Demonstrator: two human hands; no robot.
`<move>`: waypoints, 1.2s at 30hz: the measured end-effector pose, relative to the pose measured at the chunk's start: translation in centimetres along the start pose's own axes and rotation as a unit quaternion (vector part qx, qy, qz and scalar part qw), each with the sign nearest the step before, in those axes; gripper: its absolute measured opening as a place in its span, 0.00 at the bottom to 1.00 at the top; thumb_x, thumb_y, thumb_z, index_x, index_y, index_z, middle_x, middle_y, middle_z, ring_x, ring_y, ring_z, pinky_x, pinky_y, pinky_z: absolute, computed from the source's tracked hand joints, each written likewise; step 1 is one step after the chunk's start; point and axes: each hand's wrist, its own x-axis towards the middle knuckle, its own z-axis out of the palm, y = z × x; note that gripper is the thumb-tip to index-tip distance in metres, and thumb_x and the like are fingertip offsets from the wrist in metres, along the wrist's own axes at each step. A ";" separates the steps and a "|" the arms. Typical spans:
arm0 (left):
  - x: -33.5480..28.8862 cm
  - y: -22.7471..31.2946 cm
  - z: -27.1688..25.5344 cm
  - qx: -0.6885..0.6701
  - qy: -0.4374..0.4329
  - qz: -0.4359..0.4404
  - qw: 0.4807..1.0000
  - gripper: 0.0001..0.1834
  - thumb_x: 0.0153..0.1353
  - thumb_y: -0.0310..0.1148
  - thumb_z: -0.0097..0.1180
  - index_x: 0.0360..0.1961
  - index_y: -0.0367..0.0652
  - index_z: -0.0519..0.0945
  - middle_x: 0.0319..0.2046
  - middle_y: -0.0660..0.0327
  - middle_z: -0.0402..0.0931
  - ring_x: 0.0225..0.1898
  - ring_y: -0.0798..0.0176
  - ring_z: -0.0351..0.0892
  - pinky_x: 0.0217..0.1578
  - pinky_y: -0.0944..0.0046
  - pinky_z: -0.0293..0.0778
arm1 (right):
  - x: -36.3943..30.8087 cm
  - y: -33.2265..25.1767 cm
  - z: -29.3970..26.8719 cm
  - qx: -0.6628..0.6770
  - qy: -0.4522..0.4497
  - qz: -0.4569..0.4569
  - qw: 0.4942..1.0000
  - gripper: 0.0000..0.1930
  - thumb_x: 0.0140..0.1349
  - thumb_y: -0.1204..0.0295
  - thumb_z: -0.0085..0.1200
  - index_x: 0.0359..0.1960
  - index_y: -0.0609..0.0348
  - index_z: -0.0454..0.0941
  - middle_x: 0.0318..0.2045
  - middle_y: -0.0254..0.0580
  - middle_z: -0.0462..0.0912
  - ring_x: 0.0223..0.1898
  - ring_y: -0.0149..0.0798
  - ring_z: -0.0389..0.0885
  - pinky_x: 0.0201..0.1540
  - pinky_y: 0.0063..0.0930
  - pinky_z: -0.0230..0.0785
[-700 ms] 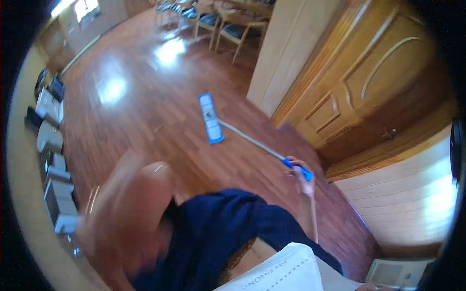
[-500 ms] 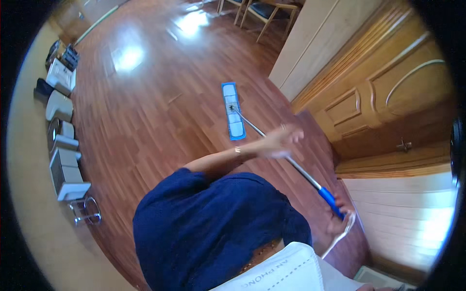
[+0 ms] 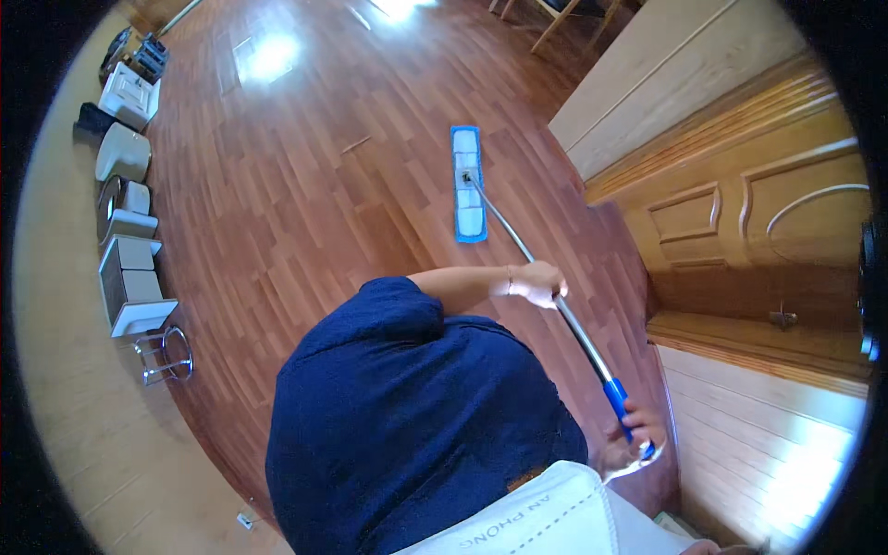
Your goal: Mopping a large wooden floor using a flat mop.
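Note:
A flat mop (image 3: 470,222) with a blue-edged, pale pad lies on the wooden floor ahead of me, its silver pole slanting back toward my right side. My left hand (image 3: 536,282) is closed around the middle of that pole, my forearm reaching across from the left. Lower down, at the pole's upper end, the fingers of my right hand (image 3: 631,438) wrap the blue grip (image 3: 616,400). A white strip hangs by the right wrist. My dark blue shirt covers the lower middle of the view and hides my right arm.
Brown wooden doors (image 3: 703,222) and a pale wall panel stand close on the right. Along the left wall are several white units (image 3: 139,287) and a clear-framed stool (image 3: 165,355). Wooden chairs (image 3: 555,18) stand far right. A thin sliver (image 3: 356,145) lies on the floor.
My left hand was spread beside the pole and has now closed on it. The mop head appears slightly farther right and ahead in view; my right hand stays on the grip.

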 end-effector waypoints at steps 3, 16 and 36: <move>-0.8 -2.8 -1.4 -0.029 0.002 -0.058 0.998 0.07 0.40 0.32 0.56 0.24 0.43 0.77 0.22 0.51 0.76 0.28 0.44 0.76 0.28 0.49 0.69 | 2.6 1.6 3.7 0.018 -0.112 -0.047 0.992 0.17 0.62 0.57 0.56 0.24 0.57 0.70 0.20 0.42 0.74 0.26 0.40 0.76 0.41 0.48 0.75; -16.3 -16.4 -8.7 0.062 0.225 -0.169 0.958 0.05 0.41 0.32 0.59 0.18 0.47 0.75 0.22 0.56 0.76 0.33 0.47 0.76 0.38 0.50 0.70 | 6.2 9.1 17.9 0.135 -0.400 0.091 0.902 0.05 0.56 0.76 0.57 0.25 0.64 0.77 0.33 0.49 0.82 0.49 0.52 0.77 0.57 0.48 0.64; -28.1 -3.6 -1.6 0.070 0.187 -0.208 0.958 0.09 0.38 0.36 0.63 0.18 0.47 0.75 0.21 0.58 0.75 0.30 0.49 0.76 0.34 0.51 0.67 | -1.3 0.2 11.7 0.140 -0.416 0.194 0.877 0.04 0.52 0.80 0.56 0.21 0.64 0.77 0.27 0.43 0.80 0.44 0.48 0.79 0.54 0.44 0.66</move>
